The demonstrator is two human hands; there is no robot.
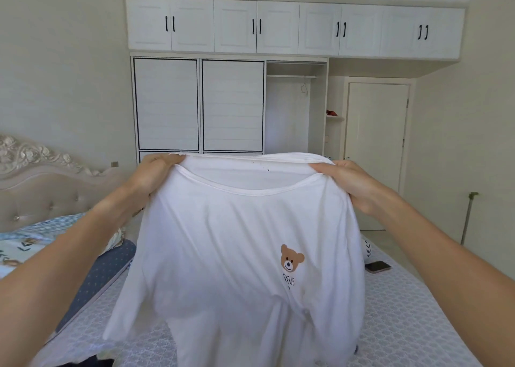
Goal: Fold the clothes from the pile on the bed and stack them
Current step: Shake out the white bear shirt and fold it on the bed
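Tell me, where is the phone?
The phone lies on the bed at the right of the head view, just beyond the white T-shirt and below the right hand.

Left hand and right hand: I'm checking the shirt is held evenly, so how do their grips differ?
The left hand pinches the white T-shirt at its shoulder, slightly higher; the right hand grips the other shoulder, slightly lower. The left hand's fingertips reach the neckline; the right hand's fingers bunch more cloth. Both hold the shirt up above the bed.
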